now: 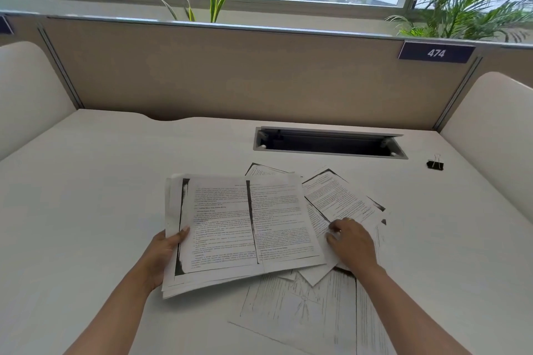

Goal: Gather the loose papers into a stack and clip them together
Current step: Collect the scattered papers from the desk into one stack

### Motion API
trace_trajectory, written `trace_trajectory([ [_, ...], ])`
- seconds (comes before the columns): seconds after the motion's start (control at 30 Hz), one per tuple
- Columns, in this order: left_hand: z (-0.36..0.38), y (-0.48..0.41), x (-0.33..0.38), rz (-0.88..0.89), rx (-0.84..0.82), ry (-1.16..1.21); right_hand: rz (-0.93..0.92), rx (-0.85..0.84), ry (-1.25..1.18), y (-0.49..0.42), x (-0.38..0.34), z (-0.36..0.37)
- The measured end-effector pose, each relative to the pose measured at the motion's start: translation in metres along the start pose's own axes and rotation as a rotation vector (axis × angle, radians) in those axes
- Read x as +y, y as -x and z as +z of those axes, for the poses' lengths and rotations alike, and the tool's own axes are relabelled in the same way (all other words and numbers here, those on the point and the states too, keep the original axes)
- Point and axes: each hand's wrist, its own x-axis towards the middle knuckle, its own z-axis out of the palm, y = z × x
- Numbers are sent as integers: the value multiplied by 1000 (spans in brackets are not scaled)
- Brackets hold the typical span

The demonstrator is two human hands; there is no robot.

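The gathered stack (245,228) is lifted off the table (101,181) at its left side, its long axis running left to right across the person. The left hand (164,251) grips the stack's left edge, thumb (183,232) laid on the top page and the other fingers hidden beneath.

The coming move looks to turn on the loose sheets just right of the stack. One printed sheet (340,196) lies skewed there, its long axis slanting away to the right, and its near corner runs under the stack's right edge. The right hand (350,242) is the nearer one. It rests on these sheets right beside the stack's right edge, its fingers (334,229) bent with the tips down on paper. Whether they pinch a sheet or only press on it cannot be told.

More paper remains. A large pale sheet (302,314) lies flat on the near side of the stack, partly under it, and a corner of another (259,169) shows past the stack's far edge.

The binder clip (435,164) sits well apart, far to the right of the stack and beyond it, untouched. Clipping is judged still some way off, since gathering is only partly done.
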Motion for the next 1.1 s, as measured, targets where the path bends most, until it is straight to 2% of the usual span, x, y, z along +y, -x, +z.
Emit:
trace_trajectory([
  [0.17,1,-1,0,-6,14,-10,161,3,-195,-10,8,-10],
  [0.4,4,-1,1,-9,35,-20,560,-58,-182,-19,7,-25],
  [0.7,5,0,0,-23,30,-12,716,-136,-160,-32,-3,-24],
  [0.97,6,1,0,-23,46,-16,760,-144,-240,-40,-8,-26],
  [1.1,6,1,-1,-23,53,-23,780,-145,-192,-38,-8,-27],
])
